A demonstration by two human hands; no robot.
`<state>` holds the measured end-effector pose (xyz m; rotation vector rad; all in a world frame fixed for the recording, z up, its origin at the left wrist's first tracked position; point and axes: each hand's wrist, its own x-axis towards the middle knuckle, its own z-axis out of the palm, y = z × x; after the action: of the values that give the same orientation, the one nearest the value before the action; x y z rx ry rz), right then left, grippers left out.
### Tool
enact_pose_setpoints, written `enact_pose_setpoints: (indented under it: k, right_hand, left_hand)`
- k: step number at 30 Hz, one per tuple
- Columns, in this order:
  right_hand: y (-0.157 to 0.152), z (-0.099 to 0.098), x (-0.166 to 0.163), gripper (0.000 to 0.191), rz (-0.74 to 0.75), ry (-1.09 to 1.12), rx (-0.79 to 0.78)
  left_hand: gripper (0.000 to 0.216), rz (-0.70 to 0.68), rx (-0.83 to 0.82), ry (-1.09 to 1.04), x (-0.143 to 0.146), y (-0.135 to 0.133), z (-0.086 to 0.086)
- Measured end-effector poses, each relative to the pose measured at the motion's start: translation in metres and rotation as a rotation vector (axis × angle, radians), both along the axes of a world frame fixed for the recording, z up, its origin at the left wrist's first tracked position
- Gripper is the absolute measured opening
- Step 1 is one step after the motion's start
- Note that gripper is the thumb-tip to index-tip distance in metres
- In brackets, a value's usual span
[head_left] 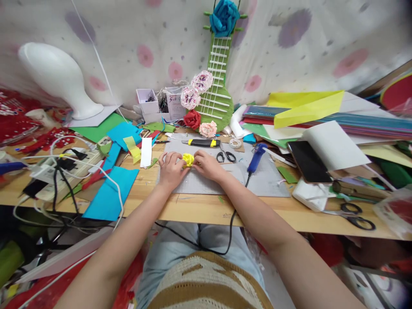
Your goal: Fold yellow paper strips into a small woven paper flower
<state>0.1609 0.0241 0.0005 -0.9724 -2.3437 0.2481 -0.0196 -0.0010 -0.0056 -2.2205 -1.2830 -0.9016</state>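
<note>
Between my two hands is a small yellow paper flower (188,160), its petals crumpled and rounded, just above the grey cutting mat (206,185). My left hand (171,169) grips its left side with thumb and fingers. From the right, the fingers of my right hand (206,164) pinch the other edge. A black and yellow utility knife (202,143) lies on the mat behind the flower. Small black-handled scissors (225,156) rest right of my right hand. Farther right is a blue hot glue gun (256,159) with a black cord. My fingertips partly cover the flower.
A green paper-covered guitar shape (218,103) with paper flowers leans at the back. Left are blue paper (112,193) and a power strip (64,180) with tangled cords. At right lie a phone (309,162), larger scissors (352,216) and stacked paper (302,109).
</note>
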Motion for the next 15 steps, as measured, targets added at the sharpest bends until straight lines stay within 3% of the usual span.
enact_pose_setpoints:
  k: [15]
  right_hand:
    - [-0.0031,0.0029,-0.003,0.007,-0.028,-0.05,0.025]
  left_hand:
    - [0.013,-0.074,0.071,-0.001,0.0005,0.0032,0.0022]
